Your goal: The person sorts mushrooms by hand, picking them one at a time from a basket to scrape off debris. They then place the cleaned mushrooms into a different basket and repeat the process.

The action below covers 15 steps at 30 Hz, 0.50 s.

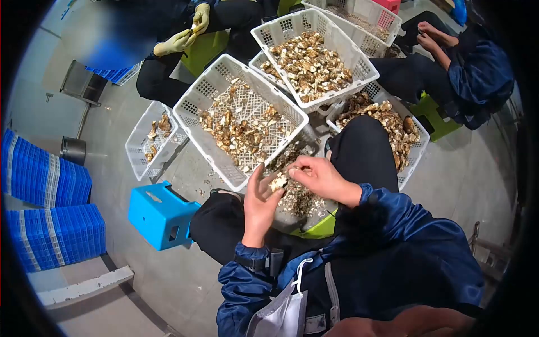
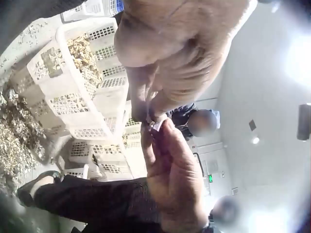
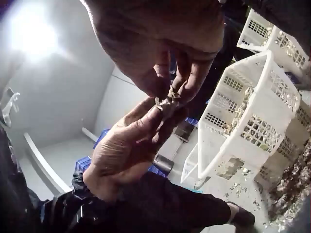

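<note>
A small cream-and-brown piece [image 1: 278, 182], apparently mushroom, is between both hands in the head view. My left hand [image 1: 259, 209] pinches it from the left, thumb and fingers around it. From the right, my right hand [image 1: 321, 178] grips its upper edge with thumb and index finger. The left wrist view has the left hand [image 2: 175, 53] large above and the right hand [image 2: 177, 179] below, fingertips meeting. In the right wrist view the ragged piece [image 3: 167, 103] shows between the right hand [image 3: 160, 43] and the left hand [image 3: 126, 150].
White crates [image 1: 224, 169] of brown pieces stand ahead; another crate [image 1: 418, 147] is at the right. Scraps [image 1: 300, 202] are heaped below the hands. A blue stool [image 1: 160, 216] and stacked blue crates [image 1: 56, 236] stand left. A gloved person [image 1: 177, 42] and another [image 1: 477, 73] sit opposite.
</note>
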### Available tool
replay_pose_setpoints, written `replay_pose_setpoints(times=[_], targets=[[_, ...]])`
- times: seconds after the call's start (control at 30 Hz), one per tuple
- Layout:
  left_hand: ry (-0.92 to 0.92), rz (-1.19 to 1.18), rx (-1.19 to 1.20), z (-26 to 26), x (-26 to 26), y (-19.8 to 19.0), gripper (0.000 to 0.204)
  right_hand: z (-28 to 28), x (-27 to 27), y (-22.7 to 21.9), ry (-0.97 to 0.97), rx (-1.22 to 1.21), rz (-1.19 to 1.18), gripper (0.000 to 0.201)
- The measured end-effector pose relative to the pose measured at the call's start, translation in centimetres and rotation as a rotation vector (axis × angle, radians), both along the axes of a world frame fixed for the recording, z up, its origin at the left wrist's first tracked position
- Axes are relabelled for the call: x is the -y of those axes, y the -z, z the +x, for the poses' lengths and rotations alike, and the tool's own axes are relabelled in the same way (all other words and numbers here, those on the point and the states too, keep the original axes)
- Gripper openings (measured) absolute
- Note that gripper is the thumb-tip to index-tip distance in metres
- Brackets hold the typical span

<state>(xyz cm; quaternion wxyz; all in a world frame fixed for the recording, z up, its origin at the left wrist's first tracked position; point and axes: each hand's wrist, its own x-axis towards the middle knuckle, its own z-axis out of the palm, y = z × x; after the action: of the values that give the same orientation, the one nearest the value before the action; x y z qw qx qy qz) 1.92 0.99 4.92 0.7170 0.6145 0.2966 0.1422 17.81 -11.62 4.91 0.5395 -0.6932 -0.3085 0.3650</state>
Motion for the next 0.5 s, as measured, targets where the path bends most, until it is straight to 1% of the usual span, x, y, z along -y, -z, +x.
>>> replay_pose_setpoints(times=[0.03,0.13,0.17,0.23,0.33,0.37,0.47,0.5], targets=[[-0.015,-0.041,0.030,0.0,-0.1,0.0,0.079,-0.2,-0.1,0.5,0.035,-0.074,0.039,0.024],[0.027,-0.146,0.042,0.0,-0.3,-0.5,0.075,-0.3,-0.4,2.2,0.004,-0.111,0.125,0.024],[0.006,-0.194,0.054,0.1,-0.3,-0.4,0.074,-0.2,-0.2,2.4,0.001,-0.125,0.104,0.024],[-0.035,-0.291,0.078,0.2,-0.4,-0.1,0.071,-0.1,-0.2,1.0,-0.005,-0.153,0.062,0.024],[0.000,0.028,0.054,0.2,-0.2,0.4,0.069,-0.4,-0.3,1.9,-0.022,-0.042,0.124,0.024],[-0.003,0.115,0.051,0.3,0.2,0.3,0.070,-1.2,-0.7,2.5,0.029,-0.113,0.280,0.026],[0.001,0.214,0.008,0.4,0.7,-0.1,0.069,-0.9,-0.4,0.9,0.012,-0.026,0.217,0.025],[-0.017,0.199,0.004,0.4,0.6,0.2,0.069,-0.1,0.0,0.0,-0.065,-0.042,-0.031,0.025]])
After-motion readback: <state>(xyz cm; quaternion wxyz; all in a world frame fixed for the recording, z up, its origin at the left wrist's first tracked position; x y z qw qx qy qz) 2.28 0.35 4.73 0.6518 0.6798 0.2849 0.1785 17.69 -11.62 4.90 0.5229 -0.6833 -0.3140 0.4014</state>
